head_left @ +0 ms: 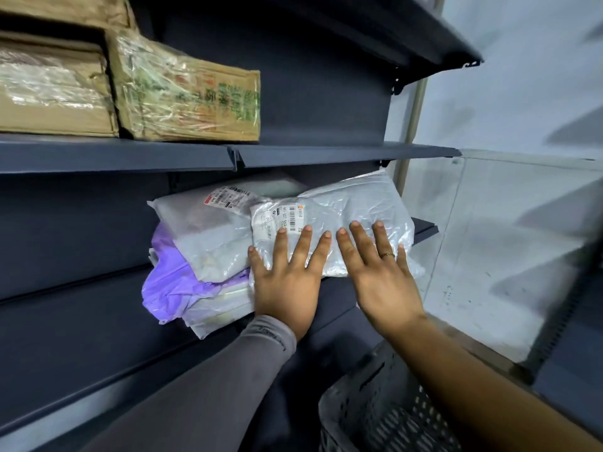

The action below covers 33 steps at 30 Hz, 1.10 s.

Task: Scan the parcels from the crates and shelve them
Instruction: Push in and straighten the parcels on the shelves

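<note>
A white plastic parcel [346, 210] with a barcode label lies on top of a stack on the dark middle shelf [81, 321]. My left hand [287, 282] presses flat on its near left end, fingers straight and spread. My right hand [381, 275], a ring on one finger, lies flat on its near right end. Under it are another white parcel [208, 233] with a label and a purple bag [169, 288].
Cardboard boxes [186, 93] wrapped in clear tape stand on the shelf above [326, 154]. A dark plastic crate [381, 409] is at the lower right below my right arm. A glass panel [505, 239] and a pale wall are to the right.
</note>
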Each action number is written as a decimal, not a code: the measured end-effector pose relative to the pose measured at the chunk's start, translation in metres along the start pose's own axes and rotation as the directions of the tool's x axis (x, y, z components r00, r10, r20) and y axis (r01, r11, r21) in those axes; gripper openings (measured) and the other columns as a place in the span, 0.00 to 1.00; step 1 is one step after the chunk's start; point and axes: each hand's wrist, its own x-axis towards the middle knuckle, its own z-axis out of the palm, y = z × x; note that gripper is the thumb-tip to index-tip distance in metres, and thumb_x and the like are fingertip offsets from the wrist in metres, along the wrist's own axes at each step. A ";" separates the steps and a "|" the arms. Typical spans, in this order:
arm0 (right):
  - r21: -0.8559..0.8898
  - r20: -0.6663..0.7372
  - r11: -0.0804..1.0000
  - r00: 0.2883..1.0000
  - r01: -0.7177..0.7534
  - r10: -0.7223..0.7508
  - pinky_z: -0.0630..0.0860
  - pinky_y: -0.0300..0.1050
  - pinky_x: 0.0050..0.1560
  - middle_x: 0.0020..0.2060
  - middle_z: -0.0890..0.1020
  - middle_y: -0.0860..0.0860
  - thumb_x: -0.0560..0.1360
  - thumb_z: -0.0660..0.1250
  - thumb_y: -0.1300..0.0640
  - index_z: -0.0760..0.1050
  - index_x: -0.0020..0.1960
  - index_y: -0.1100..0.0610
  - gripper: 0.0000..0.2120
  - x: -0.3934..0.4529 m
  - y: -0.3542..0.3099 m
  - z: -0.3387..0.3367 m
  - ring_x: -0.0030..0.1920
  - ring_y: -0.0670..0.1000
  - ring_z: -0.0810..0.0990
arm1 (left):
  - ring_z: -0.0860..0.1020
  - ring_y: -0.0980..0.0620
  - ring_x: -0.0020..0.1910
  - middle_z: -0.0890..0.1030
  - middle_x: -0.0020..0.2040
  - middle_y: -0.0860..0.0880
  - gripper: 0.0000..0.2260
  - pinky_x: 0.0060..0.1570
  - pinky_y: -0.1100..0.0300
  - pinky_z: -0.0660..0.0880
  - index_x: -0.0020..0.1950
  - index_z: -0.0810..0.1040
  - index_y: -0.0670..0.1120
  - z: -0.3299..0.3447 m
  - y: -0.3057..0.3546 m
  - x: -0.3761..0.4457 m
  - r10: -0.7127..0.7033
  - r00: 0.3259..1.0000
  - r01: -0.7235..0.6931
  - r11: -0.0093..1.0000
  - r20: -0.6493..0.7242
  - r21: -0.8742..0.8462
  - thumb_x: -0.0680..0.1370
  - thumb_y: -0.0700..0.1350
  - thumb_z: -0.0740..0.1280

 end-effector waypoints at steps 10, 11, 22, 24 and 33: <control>-0.141 -0.054 0.975 0.984 -0.173 0.167 0.50 0.72 0.78 0.85 0.46 0.54 0.82 0.45 0.58 0.42 0.85 0.50 0.32 -0.043 0.073 -0.092 0.83 0.64 0.38 | 0.44 0.40 0.84 0.47 0.86 0.53 0.32 0.75 0.27 0.48 0.84 0.41 0.61 -0.065 0.098 0.034 0.165 0.985 -0.147 0.963 0.059 -0.226 0.86 0.43 0.54; -0.147 -0.060 0.971 0.981 -0.189 0.182 0.50 0.73 0.78 0.85 0.47 0.55 0.81 0.44 0.58 0.43 0.85 0.51 0.33 -0.048 0.078 -0.102 0.83 0.65 0.39 | 0.43 0.41 0.84 0.46 0.86 0.53 0.32 0.75 0.27 0.47 0.84 0.40 0.62 -0.073 0.105 0.037 0.181 0.982 -0.164 0.958 0.052 -0.237 0.86 0.43 0.53; -0.200 -0.166 0.943 0.958 -0.266 0.235 0.50 0.73 0.78 0.85 0.44 0.53 0.85 0.48 0.61 0.40 0.85 0.50 0.32 -0.027 0.098 -0.196 0.82 0.65 0.38 | 0.44 0.41 0.84 0.45 0.86 0.53 0.34 0.75 0.27 0.49 0.83 0.40 0.62 -0.150 0.124 0.103 0.237 0.965 -0.254 0.951 -0.109 -0.176 0.86 0.46 0.58; -0.192 -0.162 0.947 0.960 -0.258 0.229 0.50 0.72 0.79 0.85 0.42 0.53 0.85 0.48 0.61 0.37 0.85 0.49 0.32 -0.008 0.089 -0.199 0.82 0.64 0.36 | 0.43 0.40 0.84 0.45 0.86 0.53 0.33 0.75 0.26 0.49 0.83 0.39 0.62 -0.156 0.107 0.116 0.240 0.965 -0.252 0.961 -0.108 -0.113 0.86 0.46 0.56; -0.104 -0.098 0.980 0.982 -0.170 0.160 0.53 0.71 0.79 0.84 0.42 0.53 0.85 0.51 0.64 0.37 0.85 0.51 0.35 0.086 0.032 -0.167 0.83 0.64 0.38 | 0.44 0.40 0.84 0.46 0.86 0.52 0.38 0.73 0.24 0.47 0.83 0.39 0.63 -0.131 0.013 0.162 0.185 0.983 -0.185 0.982 -0.014 0.023 0.84 0.53 0.64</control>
